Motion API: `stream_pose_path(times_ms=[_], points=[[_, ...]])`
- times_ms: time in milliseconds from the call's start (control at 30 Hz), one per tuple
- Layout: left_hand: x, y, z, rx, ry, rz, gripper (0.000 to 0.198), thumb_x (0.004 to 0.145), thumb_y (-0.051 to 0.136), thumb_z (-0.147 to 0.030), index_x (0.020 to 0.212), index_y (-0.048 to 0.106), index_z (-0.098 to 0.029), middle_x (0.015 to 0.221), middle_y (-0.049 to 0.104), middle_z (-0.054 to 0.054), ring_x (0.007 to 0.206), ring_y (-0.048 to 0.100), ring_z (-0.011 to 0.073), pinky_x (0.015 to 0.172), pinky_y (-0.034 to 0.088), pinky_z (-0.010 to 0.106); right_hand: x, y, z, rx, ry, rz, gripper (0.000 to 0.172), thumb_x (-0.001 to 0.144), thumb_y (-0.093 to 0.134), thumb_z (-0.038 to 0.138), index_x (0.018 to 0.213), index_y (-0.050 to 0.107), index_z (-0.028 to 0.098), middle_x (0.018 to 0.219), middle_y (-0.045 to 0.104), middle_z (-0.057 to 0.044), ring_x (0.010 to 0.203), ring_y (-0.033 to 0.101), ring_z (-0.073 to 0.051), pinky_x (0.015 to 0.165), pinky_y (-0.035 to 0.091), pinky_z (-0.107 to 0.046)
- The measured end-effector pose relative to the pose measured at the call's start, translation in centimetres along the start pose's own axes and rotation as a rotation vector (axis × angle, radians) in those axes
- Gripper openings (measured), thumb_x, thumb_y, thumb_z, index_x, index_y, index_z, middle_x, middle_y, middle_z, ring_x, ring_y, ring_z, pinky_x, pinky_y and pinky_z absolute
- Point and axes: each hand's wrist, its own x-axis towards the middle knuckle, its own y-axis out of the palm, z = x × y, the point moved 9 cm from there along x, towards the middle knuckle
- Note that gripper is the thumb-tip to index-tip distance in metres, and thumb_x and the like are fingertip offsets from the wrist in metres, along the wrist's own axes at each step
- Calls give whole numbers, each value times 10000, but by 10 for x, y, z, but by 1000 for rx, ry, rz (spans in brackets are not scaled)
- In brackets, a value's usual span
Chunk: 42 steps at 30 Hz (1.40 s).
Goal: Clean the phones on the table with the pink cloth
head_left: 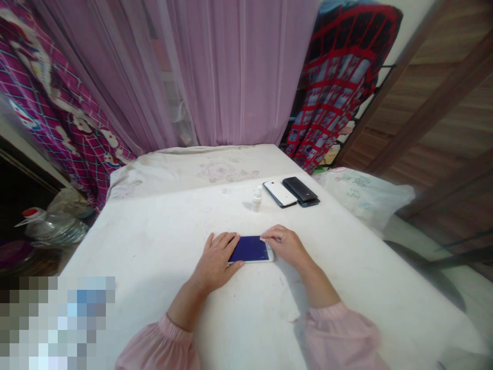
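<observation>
A white-framed phone (251, 249) with a dark blue screen lies flat and sideways on the white-covered table (162, 221). Over its left end rests my left hand (219, 260), fingers spread along the phone's edges. My right hand (284, 245) is at the phone's upper right corner, its fingers pinched on something small and pale that I cannot make out, touching the screen there. Beyond the phone stands a small white bottle (256, 200). To its right lie a white phone (280, 193) on a dark one and a stack of black phones (301, 191).
Purple curtains (239, 72) hang behind the table. A large clear bottle with a red cap (54, 223) is off the left side. On the right are a white plastic bag (365, 195), a dark round stool (427, 272) and wooden doors (435, 103).
</observation>
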Motion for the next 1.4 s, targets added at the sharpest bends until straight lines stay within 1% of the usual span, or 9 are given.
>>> stream_pose_path(times_ms=[67, 133, 300, 400, 667, 833, 1067, 1167, 1400], points=[[0, 0, 0, 4, -2, 3, 578, 914, 473, -484, 1421, 365, -230, 1449, 436, 116, 1339, 352, 301, 1125, 149, 587, 4, -2, -1, -49, -3, -65, 174, 766, 590, 202, 796, 760, 220, 814, 687, -45, 761, 639, -161, 707, 483, -282], [0, 0, 0, 5, 2, 1, 580, 911, 480, -479, 1421, 365, -228, 1450, 434, 114, 1341, 350, 300, 1126, 146, 586, 5, -3, -1, -49, -4, -61, 183, 773, 582, 201, 807, 761, 217, 827, 691, -50, 770, 642, -163, 719, 483, -287], [-2, 2, 1, 6, 26, -4, 588, 908, 489, -470, 1426, 354, -226, 1456, 429, 106, 1351, 335, 304, 1122, 151, 596, -6, 3, -2, 78, 28, 164, 140, 737, 627, 217, 763, 765, 213, 817, 703, -46, 758, 651, -160, 728, 490, -277], [-2, 3, 1, 8, 29, -10, 588, 911, 485, -466, 1428, 350, -222, 1454, 430, 110, 1350, 337, 303, 1119, 158, 598, -12, 7, 1, 129, 22, 219, 116, 733, 657, 255, 746, 764, 214, 803, 698, -43, 748, 652, -160, 718, 492, -270], [-1, 0, 0, 7, 18, -16, 580, 905, 500, -450, 1420, 366, -219, 1445, 442, 111, 1342, 347, 299, 1121, 160, 589, -1, 2, 0, -120, 22, -58, 189, 797, 593, 218, 901, 750, 227, 897, 703, -44, 818, 648, -174, 749, 482, -282], [-1, 0, 0, -2, 21, -26, 575, 899, 514, -445, 1416, 374, -235, 1438, 453, 104, 1335, 358, 301, 1121, 162, 581, 6, 9, 13, -302, -37, 2, 195, 815, 583, 180, 885, 746, 261, 894, 714, -17, 836, 633, -170, 750, 469, -273], [-1, 0, 1, -11, 29, -38, 589, 893, 524, -446, 1419, 364, -235, 1429, 461, 101, 1334, 357, 290, 1121, 160, 577, 12, 36, 45, -437, -172, 51, 201, 853, 577, 171, 863, 749, 276, 895, 725, -1, 866, 604, -177, 792, 440, -281], [0, 0, 1, -15, 25, -31, 583, 892, 526, -443, 1413, 373, -230, 1428, 461, 104, 1330, 362, 290, 1121, 161, 580, 13, 34, 39, -393, -149, 57, 199, 854, 580, 178, 864, 750, 280, 900, 730, 5, 855, 611, -164, 799, 439, -274], [0, -2, -1, -18, 10, -15, 579, 885, 540, -431, 1401, 390, -215, 1427, 460, 113, 1324, 372, 288, 1121, 163, 582, 9, 2, 2, -300, -2, 58, 140, 822, 625, 232, 834, 755, 280, 882, 729, 12, 826, 632, -160, 735, 458, -261]])
